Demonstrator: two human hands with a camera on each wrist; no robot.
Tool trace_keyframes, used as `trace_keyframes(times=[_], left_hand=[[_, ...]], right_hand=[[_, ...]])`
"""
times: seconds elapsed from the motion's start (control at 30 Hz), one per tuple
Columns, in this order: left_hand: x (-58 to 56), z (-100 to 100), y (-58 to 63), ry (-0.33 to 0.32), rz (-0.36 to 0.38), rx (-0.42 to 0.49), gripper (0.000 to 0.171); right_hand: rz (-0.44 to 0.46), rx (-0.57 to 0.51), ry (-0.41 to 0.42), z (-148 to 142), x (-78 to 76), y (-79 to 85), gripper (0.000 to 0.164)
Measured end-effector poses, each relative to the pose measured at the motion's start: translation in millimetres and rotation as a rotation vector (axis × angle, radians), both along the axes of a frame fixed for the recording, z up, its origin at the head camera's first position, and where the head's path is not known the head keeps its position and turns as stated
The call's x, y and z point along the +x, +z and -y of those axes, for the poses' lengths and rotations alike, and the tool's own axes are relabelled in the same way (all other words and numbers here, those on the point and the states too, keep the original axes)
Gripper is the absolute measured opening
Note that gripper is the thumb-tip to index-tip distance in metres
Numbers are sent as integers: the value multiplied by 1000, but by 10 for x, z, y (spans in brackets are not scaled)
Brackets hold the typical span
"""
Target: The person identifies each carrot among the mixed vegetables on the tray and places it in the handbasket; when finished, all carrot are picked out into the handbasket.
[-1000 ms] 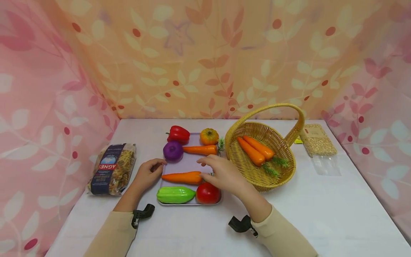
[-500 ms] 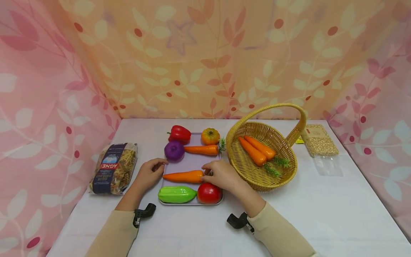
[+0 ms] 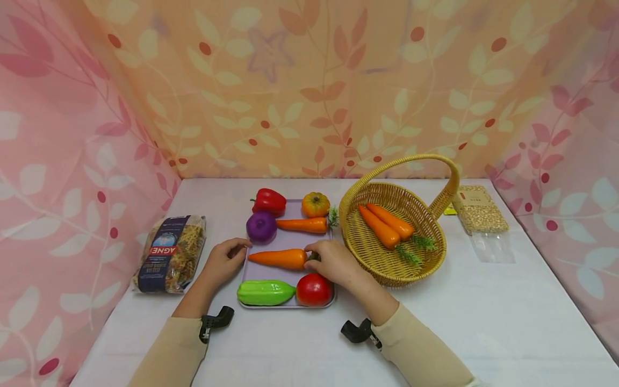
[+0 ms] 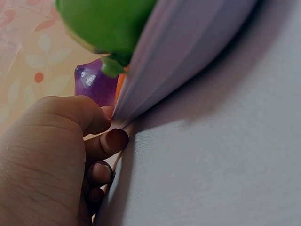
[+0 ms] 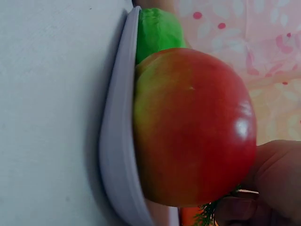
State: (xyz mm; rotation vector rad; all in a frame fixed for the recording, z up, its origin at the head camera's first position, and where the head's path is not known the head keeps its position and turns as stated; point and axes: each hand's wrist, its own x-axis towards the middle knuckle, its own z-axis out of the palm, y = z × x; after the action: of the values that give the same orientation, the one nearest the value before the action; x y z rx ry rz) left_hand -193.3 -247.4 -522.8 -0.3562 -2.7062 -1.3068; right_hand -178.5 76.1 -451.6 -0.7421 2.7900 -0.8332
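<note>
- Head view: leaf-patterned pink and orange fabric [image 3: 338,123] stands behind and beside a white worktop [image 3: 290,349].
- On it sits a lilac tray [image 3: 296,240]; the left hand [image 3: 225,263] pinches its rim.
- The right hand [image 3: 333,263] pinches a carrot [image 3: 278,258] by its blunt end.
- The carrot is over the tray, long axis running left-right, tip toward the left hand.

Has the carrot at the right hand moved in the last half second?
Yes, against the tray: the carrot shifted slightly toward the far edge, away from the tomato.
</note>
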Motion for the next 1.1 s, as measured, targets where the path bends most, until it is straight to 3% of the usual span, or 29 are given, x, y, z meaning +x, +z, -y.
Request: trace_keyframes(times=[0.63,1.1], left_hand=[[13,-9,7,4,5,9,19],[7,1,-7,7,5,4,17]], right_hand=[[-49,-38,78,-47,190,361,52],[-299,-348,93,-347,618,965,54]])
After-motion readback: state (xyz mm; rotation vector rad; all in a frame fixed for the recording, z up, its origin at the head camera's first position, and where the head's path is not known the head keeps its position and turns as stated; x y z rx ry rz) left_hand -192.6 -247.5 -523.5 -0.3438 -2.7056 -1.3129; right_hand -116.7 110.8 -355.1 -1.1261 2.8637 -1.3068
